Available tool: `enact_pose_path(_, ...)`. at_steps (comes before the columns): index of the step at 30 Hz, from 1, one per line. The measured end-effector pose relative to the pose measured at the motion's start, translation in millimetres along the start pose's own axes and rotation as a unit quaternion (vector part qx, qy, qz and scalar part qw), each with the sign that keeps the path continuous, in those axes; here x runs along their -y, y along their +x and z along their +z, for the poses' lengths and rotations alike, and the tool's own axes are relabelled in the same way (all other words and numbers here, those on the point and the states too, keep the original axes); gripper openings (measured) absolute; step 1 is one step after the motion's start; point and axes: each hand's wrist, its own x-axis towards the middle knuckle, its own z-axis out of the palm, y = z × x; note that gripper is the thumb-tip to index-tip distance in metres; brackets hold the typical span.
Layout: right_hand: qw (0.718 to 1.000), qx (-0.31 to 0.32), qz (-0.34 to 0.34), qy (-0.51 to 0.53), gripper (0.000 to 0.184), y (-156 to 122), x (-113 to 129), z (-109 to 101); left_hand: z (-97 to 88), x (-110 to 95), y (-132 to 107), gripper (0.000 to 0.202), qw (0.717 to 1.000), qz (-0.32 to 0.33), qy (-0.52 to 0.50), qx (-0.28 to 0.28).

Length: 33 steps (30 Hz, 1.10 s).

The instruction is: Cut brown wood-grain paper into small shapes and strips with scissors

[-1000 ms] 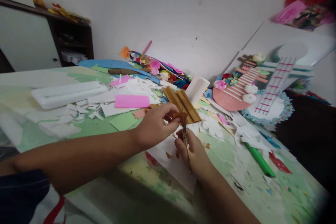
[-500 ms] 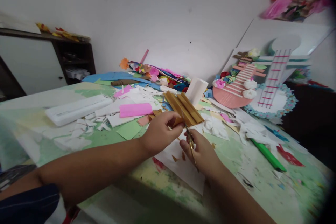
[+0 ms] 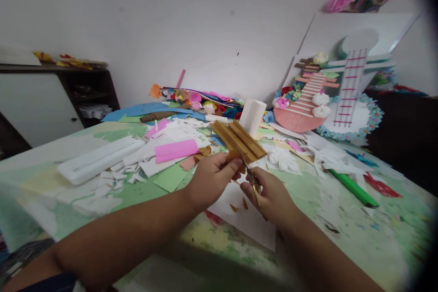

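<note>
My left hand pinches a small folded piece of brown paper just above the table. My right hand is closed round a pair of scissors, whose blades point up at the brown piece. Small brown offcuts lie on a white sheet under both hands. A stack of folded brown paper strips lies just beyond the hands.
The green table is strewn with white scraps, a pink sheet, a white roll, a green marker and a white plastic case. Paper-craft models lean on the wall at the right. A dark cabinet stands at the left.
The view has tilted and shifted, so the hands sit a little lower and to the right. They keep the same grips on the brown paper and scissors.
</note>
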Motion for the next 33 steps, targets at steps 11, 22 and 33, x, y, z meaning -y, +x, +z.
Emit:
enact_pose_path(11,1.0,0.015,0.005,-0.024,0.032,-6,6,-2,-3.3,-3,1,0.022,1.0,-0.004,-0.018,0.0)
enact_pose_path(22,0.999,0.027,0.016,-0.04,0.033,-8,10,-4,-8.9,-6,5,0.026,0.999,-0.035,-0.031,-0.003)
enact_pose_path(33,0.999,0.038,0.02,-0.002,0.035,-11,16,-4,-16.3,-10,2,0.028,0.999,0.031,0.029,0.012)
